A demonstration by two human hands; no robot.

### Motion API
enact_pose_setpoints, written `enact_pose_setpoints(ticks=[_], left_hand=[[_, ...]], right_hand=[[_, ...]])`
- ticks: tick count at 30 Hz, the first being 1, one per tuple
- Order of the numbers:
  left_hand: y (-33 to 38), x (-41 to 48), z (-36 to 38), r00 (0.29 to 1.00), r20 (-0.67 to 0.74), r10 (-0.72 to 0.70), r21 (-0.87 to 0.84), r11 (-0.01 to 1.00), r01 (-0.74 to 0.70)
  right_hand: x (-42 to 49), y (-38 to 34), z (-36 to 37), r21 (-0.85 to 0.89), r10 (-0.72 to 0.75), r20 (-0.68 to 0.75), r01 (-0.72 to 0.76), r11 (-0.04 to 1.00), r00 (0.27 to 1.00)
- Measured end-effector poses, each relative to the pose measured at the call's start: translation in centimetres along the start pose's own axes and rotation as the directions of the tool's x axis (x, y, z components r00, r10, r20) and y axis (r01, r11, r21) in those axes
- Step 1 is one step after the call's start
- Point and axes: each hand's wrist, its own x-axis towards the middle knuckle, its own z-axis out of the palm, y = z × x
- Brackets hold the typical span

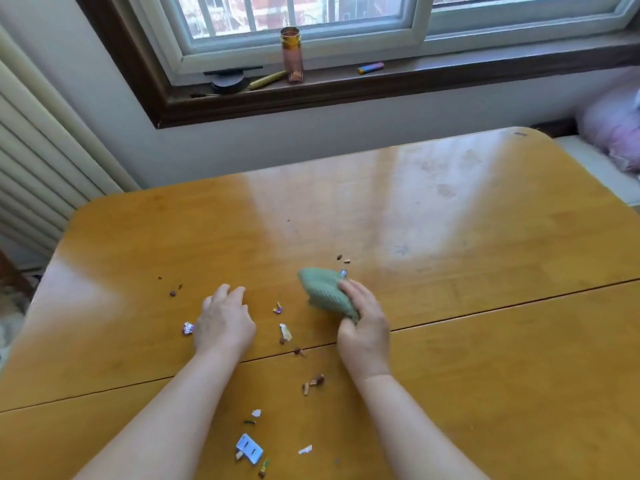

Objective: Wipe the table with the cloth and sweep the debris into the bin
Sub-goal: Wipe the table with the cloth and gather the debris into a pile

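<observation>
1. We look down at a wooden table (450, 341) under a window; a seam runs across the top, and we place everything by that seam.
2. Our right hand (363, 327) sits right on the seam, fingers curled shut around a bunched green cloth (323, 292) that spreads onto the wood just beyond it.
3. Our left hand (223, 322) rests palm down just beyond the seam, to the left of the cloth, fingers loosely spread and holding nothing.
4. Debris lies on both sides of the seam: a foil wrapper (187, 329) touching the left hand's outer edge, a white scrap (285, 332) and a small foil bit (277, 308) between the hands, and dark crumbs (343, 258) beyond the cloth.
5. On our side of the seam lie brown bits (313, 382) and, nearest us, a blue-white card (249, 448) with paper flecks around it.
6. No bin shows anywhere, so we cannot tell which edge to sweep toward.
7. Risk, as we judge it: the cloth is wadded small, so a stroke may pass beside the scattered pieces or flick light foil off the table.
8. Crumbs could also lodge in the seam when dragged across it.
9. The crumbs beyond the cloth may be missed if the stroke starts too near.
</observation>
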Motion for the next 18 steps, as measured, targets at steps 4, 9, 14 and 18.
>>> enact_pose_setpoints(ticks=[4, 9, 14, 18], left_hand=[[0.3, 1.9, -0.4, 1.000, -0.010, 0.000, 0.021, 1.000, 0.000], [0.3, 3.2, -0.6, 1.000, -0.013, 0.008, 0.047, 0.999, -0.007], [-0.3, 5.2, -0.8, 0.999, 0.011, -0.045, 0.046, 0.998, 0.045], [-0.5, 5.5, -0.7, 0.995, 0.050, -0.086, 0.058, 0.995, 0.083]], right_hand=[[9.0, 2.4, -7.1, -0.132, 0.104, -0.310, -0.151, 0.980, 0.945], [13.0, 4.7, -8.1, -0.432, 0.174, -0.208, -0.251, 0.866, 0.962], [10.5, 1.8, 1.3, -0.458, -0.083, 0.110, 0.125, 0.880, 0.990], [4.5, 0.0, 6.2, -0.340, -0.191, 0.268, 0.278, 0.898, 0.944]])
